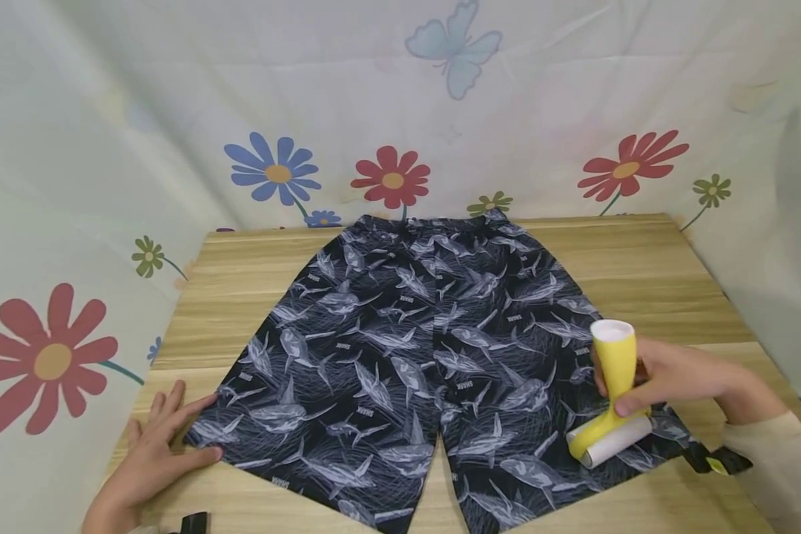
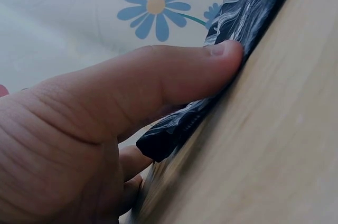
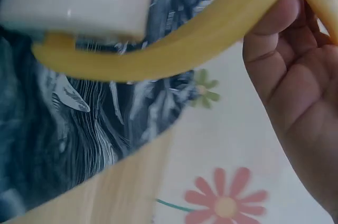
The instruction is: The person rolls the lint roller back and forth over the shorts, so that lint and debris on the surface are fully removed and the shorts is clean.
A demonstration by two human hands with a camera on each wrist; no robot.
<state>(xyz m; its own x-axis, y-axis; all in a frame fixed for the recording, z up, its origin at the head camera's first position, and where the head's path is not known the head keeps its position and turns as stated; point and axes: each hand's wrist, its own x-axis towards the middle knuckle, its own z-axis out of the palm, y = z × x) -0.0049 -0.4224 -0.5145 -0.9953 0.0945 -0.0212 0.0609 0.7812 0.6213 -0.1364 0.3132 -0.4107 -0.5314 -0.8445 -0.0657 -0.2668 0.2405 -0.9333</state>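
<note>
Dark shorts (image 1: 374, 348) with a grey shark print lie spread flat, waistband at the far side and legs toward me. My right hand (image 1: 674, 374) grips the yellow handle of a lint roller (image 1: 617, 371). Its white roll (image 1: 619, 440) rests on the right leg near the hem, and the right wrist view shows the roll (image 3: 79, 2) close over the fabric. At the lower left corner of the shorts, my left hand (image 1: 153, 452) lies with fingers spread, thumb and index fingertip at the leg's edge. The left wrist view shows the thumb (image 2: 158, 76) against the hem.
The shorts lie on a wooden table (image 1: 240, 274) with light grain. Behind it and along both sides hangs a pale cloth (image 1: 347, 89) printed with flowers and a butterfly. Black straps (image 1: 714, 458) sit at the wrists.
</note>
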